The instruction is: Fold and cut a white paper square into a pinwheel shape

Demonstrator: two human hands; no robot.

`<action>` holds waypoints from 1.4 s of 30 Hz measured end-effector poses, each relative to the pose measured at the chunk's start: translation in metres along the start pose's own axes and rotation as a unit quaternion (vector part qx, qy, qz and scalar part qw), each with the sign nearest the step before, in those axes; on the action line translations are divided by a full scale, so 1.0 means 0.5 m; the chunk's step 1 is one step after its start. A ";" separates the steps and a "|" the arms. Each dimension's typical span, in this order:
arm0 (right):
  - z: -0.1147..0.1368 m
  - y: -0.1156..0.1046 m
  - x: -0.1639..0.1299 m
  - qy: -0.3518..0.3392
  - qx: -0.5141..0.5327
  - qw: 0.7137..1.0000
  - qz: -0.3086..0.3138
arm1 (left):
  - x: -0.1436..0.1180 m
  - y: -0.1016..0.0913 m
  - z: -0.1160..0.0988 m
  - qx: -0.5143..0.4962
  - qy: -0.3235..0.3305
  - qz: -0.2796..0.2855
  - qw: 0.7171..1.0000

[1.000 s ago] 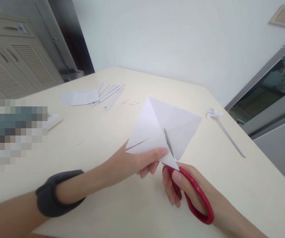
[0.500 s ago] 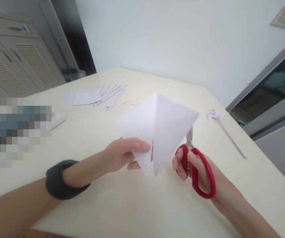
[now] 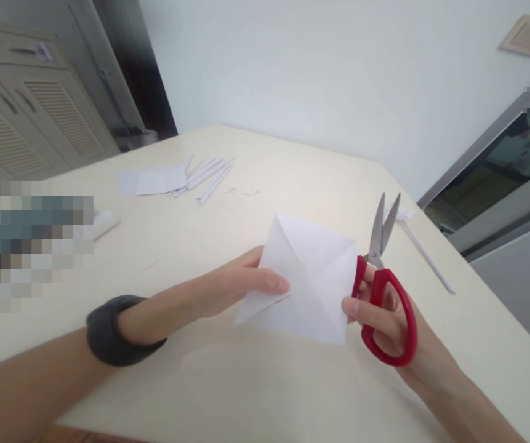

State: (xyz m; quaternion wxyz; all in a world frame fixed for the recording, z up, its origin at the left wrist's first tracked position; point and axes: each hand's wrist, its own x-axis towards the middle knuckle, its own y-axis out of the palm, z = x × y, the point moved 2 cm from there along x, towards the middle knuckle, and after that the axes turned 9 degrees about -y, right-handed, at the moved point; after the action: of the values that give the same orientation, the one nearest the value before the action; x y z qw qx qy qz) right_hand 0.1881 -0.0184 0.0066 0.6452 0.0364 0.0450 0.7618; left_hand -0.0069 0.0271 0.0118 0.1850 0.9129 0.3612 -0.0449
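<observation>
My left hand (image 3: 241, 284) pinches the left edge of a white square paper (image 3: 313, 283) creased along its diagonals, held just above the cream table (image 3: 255, 381). My right hand (image 3: 385, 317) grips red-handled scissors (image 3: 382, 289) with the blades pointing up and slightly apart, clear of the paper. Fingertips of my right hand also touch the paper's right edge. A dark band wraps my left wrist (image 3: 114, 329).
White paper sheets and cut strips (image 3: 176, 178) lie at the far left of the table. A small paper pinwheel on a stick (image 3: 424, 252) lies near the right edge. A blurred object sits at the left. Louvred cabinets (image 3: 24, 117) stand beyond the table.
The scissors have come out of the cut and now point upward beside the paper. My left hand has turned the paper and lowered it, and my right fingers now touch its edge.
</observation>
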 end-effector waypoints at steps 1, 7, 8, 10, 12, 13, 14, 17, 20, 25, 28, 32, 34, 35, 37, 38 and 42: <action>0.002 0.001 0.000 -0.009 0.001 1.000 -0.008 | 0.004 -0.005 0.001 -0.007 0.001 -0.020 1.000; 0.001 -0.007 -0.003 0.006 -0.031 0.998 -0.062 | 0.016 -0.010 -0.008 0.030 0.071 -0.037 0.996; -0.001 -0.010 -0.003 -0.001 -0.028 0.997 -0.075 | 0.018 -0.006 -0.010 0.045 0.080 -0.029 0.995; -0.005 -0.012 0.000 -0.031 -0.011 0.995 -0.089 | 0.020 0.004 -0.010 0.082 0.081 0.001 0.993; -0.007 -0.010 0.001 -0.054 0.008 0.995 -0.084 | 0.021 0.015 -0.006 0.121 0.056 0.029 0.991; -0.007 -0.008 0.001 -0.057 0.015 0.995 -0.076 | 0.020 0.020 -0.003 0.142 0.037 0.035 0.989; -0.007 -0.005 0.000 -0.051 0.020 0.996 -0.067 | 0.020 0.023 0.001 0.163 0.016 0.033 0.986; -0.005 0.002 -0.005 -0.021 0.019 0.999 -0.043 | 0.018 0.028 0.015 0.211 -0.016 -0.007 0.977; -0.010 0.005 -0.008 -0.010 0.007 0.999 -0.038 | 0.017 0.030 0.023 0.233 -0.011 -0.047 0.971; -0.011 0.005 -0.003 -0.014 -0.006 0.998 -0.054 | 0.011 0.033 0.010 0.265 -0.024 -0.116 0.957; -0.007 0.002 -0.003 -0.031 0.012 0.999 -0.022 | 0.006 0.028 -0.001 0.238 0.004 -0.166 0.957; -0.032 -0.010 -0.012 -0.041 0.045 0.996 0.068 | -0.004 0.014 0.000 0.150 0.112 -0.203 0.961; -0.050 -0.010 -0.018 -0.037 0.058 0.985 0.156 | -0.007 0.009 0.003 0.100 0.156 -0.210 0.960; -0.056 -0.008 -0.021 -0.035 0.061 0.979 0.194 | -0.008 0.007 0.005 0.078 0.167 -0.210 0.960; -0.063 0.001 -0.024 -0.023 0.059 0.969 0.240 | -0.008 0.007 0.006 0.050 0.172 -0.206 0.962; -0.063 0.007 -0.024 -0.014 0.057 0.967 0.248 | -0.007 0.007 0.005 0.042 0.171 -0.206 0.963; -0.040 0.029 -0.021 -0.019 0.026 0.964 0.264 | -0.006 0.004 -0.001 0.053 0.161 -0.237 0.957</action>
State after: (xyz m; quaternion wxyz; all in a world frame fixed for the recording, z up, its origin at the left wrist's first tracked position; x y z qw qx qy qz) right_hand 0.1735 -0.0315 -0.0118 0.4208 0.0786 0.0411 0.9028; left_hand -0.0077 0.0241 0.0136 0.0597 0.8046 0.5895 0.0407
